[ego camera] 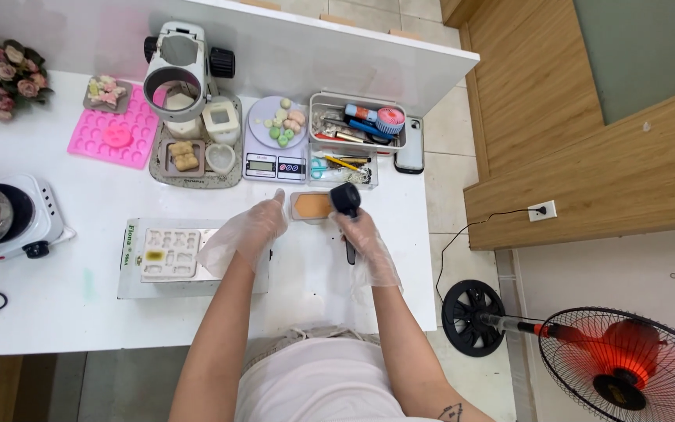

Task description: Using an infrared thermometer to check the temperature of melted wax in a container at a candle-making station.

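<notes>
- Head view shows your right hand, in a thin clear glove, closed around a black handheld tool whose round head sits just over the right end of a small tray of orange-tan material.
- That tray lies toward the right edge of the desk, about midway between its far and near edges, directly between your two hands.
- Your left hand, also gloved, is loosely curled with the fingertips at the tray's left end; you cannot tell whether it actually grips anything.
- Just left of your left hand, a white mould with small cavities rests on a flat metal box.
- Beyond the tray, toward the far edge, stands a digital scale carrying a plate of small pale green and pink pieces, and beside it a clear organiser of tools.
- A stereo microscope rises left of the scale, with a pink silicone mould further left.
- At the left edge sits a white hotplate with a metal pot.
- A dark phone lies at the right edge.
</notes>
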